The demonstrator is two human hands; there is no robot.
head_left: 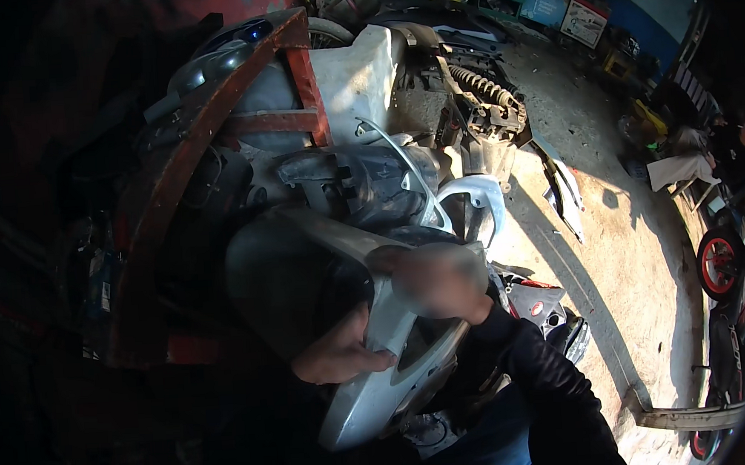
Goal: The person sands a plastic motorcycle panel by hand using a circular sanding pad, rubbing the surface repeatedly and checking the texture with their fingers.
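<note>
A silver-grey motorcycle body panel (349,413), long and curved with an opening in it, lies tilted close in front of me. My left hand (341,349) grips its left edge, with the thumb lying over the top surface. On the panel's upper right part rests my right hand (442,284), reaching in from a dark sleeve. A blur covers most of that hand, so its fingers and anything in them cannot be made out. Beyond the hands lie dark plastic body parts (343,175) and a pale curved trim piece (481,196).
A red frame (203,115) stands at the left. Farther off are a motorcycle chassis with a coil spring (483,85) and a white panel (562,191) on the concrete floor (596,261). At right stand a red-rimmed wheel (720,262) and a wooden beam (691,418).
</note>
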